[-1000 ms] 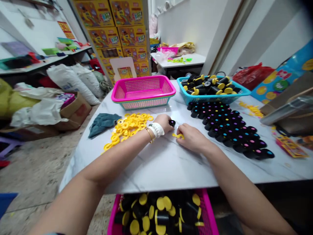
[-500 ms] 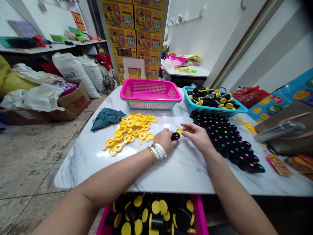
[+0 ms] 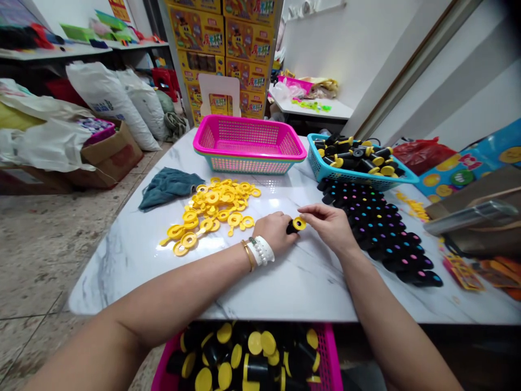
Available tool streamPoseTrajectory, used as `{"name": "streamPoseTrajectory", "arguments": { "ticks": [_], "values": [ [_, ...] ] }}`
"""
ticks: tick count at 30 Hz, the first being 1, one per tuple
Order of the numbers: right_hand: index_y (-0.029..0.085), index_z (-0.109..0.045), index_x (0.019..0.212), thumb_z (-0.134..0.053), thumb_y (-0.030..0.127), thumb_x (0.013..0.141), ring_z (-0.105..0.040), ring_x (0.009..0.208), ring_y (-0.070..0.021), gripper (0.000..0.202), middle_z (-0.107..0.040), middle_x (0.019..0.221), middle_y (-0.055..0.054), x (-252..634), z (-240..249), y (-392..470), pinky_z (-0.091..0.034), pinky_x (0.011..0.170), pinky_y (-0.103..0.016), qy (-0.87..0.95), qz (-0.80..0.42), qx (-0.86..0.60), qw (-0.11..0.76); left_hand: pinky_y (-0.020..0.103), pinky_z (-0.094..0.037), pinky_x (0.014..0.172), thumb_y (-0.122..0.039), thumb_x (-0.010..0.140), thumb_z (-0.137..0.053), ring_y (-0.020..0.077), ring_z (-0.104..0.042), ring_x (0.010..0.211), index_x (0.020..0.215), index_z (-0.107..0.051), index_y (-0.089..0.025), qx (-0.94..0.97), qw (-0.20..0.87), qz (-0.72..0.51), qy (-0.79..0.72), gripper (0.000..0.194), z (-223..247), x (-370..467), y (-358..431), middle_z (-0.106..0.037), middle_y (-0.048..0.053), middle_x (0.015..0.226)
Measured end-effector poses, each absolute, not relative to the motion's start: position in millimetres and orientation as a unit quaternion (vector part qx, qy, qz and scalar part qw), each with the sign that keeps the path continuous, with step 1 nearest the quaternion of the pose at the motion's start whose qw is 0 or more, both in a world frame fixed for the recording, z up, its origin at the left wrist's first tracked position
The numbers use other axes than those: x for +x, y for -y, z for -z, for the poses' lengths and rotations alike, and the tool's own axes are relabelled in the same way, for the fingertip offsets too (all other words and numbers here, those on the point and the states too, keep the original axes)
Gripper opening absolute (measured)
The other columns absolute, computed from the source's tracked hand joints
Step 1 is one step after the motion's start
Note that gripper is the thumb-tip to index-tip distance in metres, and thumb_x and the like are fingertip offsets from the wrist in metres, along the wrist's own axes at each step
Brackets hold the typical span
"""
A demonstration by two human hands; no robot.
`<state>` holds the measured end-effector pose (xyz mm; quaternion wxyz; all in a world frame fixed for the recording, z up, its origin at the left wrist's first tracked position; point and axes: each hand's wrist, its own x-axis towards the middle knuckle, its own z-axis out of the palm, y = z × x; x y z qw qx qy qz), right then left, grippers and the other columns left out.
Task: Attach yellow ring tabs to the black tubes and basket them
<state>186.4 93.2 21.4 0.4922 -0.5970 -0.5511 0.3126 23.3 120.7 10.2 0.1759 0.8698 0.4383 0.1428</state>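
Observation:
My left hand (image 3: 273, 232), with bracelets at the wrist, is closed round a small black cylinder (image 3: 290, 227) above the middle of the white marbled table (image 3: 260, 293). A yellow ring (image 3: 299, 224) sits against the cylinder's end. My right hand (image 3: 328, 224) pinches the ring's edge with thumb and finger. Left of my hands lies a loose pile of yellow ring pieces (image 3: 220, 198). On the right stand rows of black pieces (image 3: 378, 228) with small coloured dots.
A pink basket (image 3: 250, 138) stands at the back, beside a blue basket (image 3: 362, 179) of black and yellow parts. A dark teal cloth (image 3: 169, 187) lies at the left. Another pink basket (image 3: 336, 358) with black-yellow parts is below the front edge.
The yellow ring has moved left from beside the black cylinder onto its end, my right hand moving with it. The whole view has shifted slightly.

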Motion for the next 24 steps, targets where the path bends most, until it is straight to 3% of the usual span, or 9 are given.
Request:
{"name": "streamPoseTrajectory", "arguments": {
  "ticks": [5, 11, 14, 16, 19, 24],
  "values": [
    [0.016, -0.073, 0.085, -0.072, 0.033, 0.071, -0.046, 0.042, -0.0078, 0.022, -0.064, 0.061, 0.001, 187, -24, -92, -0.036, 0.04, -0.023, 0.523, -0.361, -0.605, 0.48, 0.027, -0.045, 0.066, -0.049, 0.082, -0.055, 0.0181, -0.061, 0.08, 0.103, -0.064, -0.024, 0.867, 0.196, -0.197, -0.413, 0.034, -7, 21, -120, -0.066, 0.002, 0.091],
    [0.016, -0.073, 0.088, -0.076, 0.037, 0.069, -0.054, 0.048, -0.0091, 0.028, -0.07, 0.076, -0.003, 198, -28, -89, -0.045, 0.048, -0.024, 0.553, -0.44, -0.568, 0.422, 0.027, -0.044, 0.064, -0.051, 0.083, -0.055, 0.0174, -0.061, 0.077, 0.102, -0.067, -0.026, 0.861, 0.201, -0.199, -0.422, 0.034, -5, 22, -123, -0.065, 0.002, 0.09],
    [0.015, -0.073, 0.091, -0.073, 0.038, 0.072, -0.053, 0.046, -0.011, 0.03, -0.067, 0.067, -0.003, 208, -22, -93, -0.045, 0.046, -0.026, 0.539, -0.334, -0.633, 0.445, 0.027, -0.044, 0.064, -0.053, 0.08, -0.059, 0.0184, -0.061, 0.08, 0.102, -0.066, -0.023, 0.861, 0.204, -0.185, -0.427, 0.037, -5, 22, -124, -0.066, 0.003, 0.092],
    [0.016, -0.073, 0.089, -0.07, 0.036, 0.075, -0.056, 0.048, -0.0128, 0.024, -0.067, 0.071, -0.004, 213, -17, -96, -0.046, 0.049, -0.028, 0.55, -0.202, -0.67, 0.456, 0.027, -0.045, 0.066, -0.053, 0.079, -0.061, 0.0189, -0.061, 0.082, 0.102, -0.066, -0.022, 0.861, 0.203, -0.181, -0.431, 0.039, -5, 22, -125, -0.067, 0.004, 0.093],
    [0.019, -0.073, 0.078, -0.065, 0.029, 0.077, -0.06, 0.058, -0.015, 0.013, -0.067, 0.08, -0.005, 217, -14, -98, -0.049, 0.057, -0.029, 0.637, -0.066, -0.651, 0.407, 0.027, -0.046, 0.068, -0.053, 0.079, -0.062, 0.0191, -0.061, 0.084, 0.099, -0.066, -0.021, 0.859, 0.197, -0.181, -0.436, 0.038, -5, 22, -125, -0.067, 0.004, 0.093],
    [0.022, -0.07, 0.07, -0.062, 0.02, 0.077, -0.062, 0.073, -0.017, 0.01, -0.066, 0.083, -0.003, 216, -25, -92, -0.048, 0.069, -0.03, 0.781, -0.101, -0.549, 0.279, 0.027, -0.046, 0.069, -0.051, 0.079, -0.062, 0.0186, -0.061, 0.084, 0.101, -0.066, -0.021, 0.858, 0.2, -0.182, -0.436, 0.037, -6, 20, -124, -0.067, 0.004, 0.093]
  ]
}}
